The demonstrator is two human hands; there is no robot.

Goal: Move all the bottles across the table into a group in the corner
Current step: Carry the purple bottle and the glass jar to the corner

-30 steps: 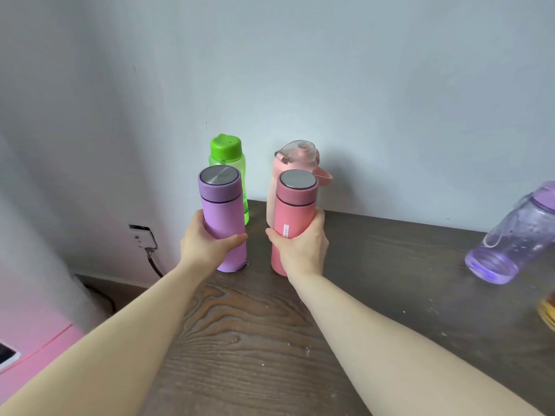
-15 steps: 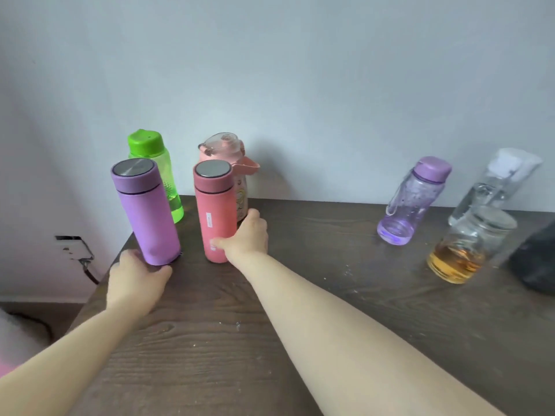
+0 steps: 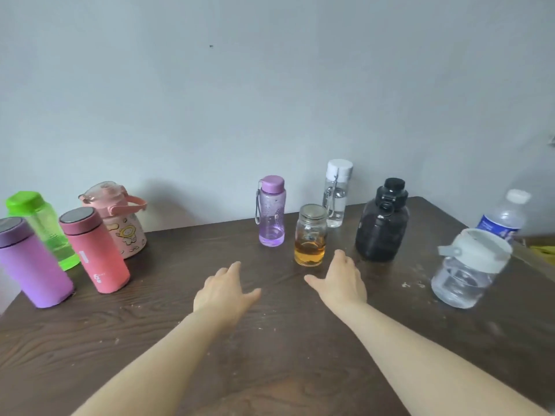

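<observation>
Where the dark wood-grain counter (image 3: pixel 270 340) meets the grey wall, its far edge runs from nine to three o'clock, and bare room lies at the centre and toward six o'clock. At nine o'clock four bottles stand grouped: a matte purple flask with a steel lid (image 3: pixel 31 265), a translucent green bottle (image 3: pixel 45 229), a coral-pink flask (image 3: pixel 94 250) and a pale pink cartoon jug with a handle (image 3: pixel 120 217). Toward twelve o'clock stand a clear purple bottle with a strap (image 3: pixel 271 211), a glass jar of amber liquid (image 3: pixel 310 237) and a clear bottle with a white cap (image 3: pixel 336 195); toward two o'clock, a black jug (image 3: pixel 381 222), a clear white-lidded jug (image 3: pixel 468 268) and a blue-labelled water bottle (image 3: pixel 501 217). The left hand (image 3: pixel 223 291) and right hand (image 3: pixel 341 279) hover with fingers spread wide, empty, the right just beside the jar.
</observation>
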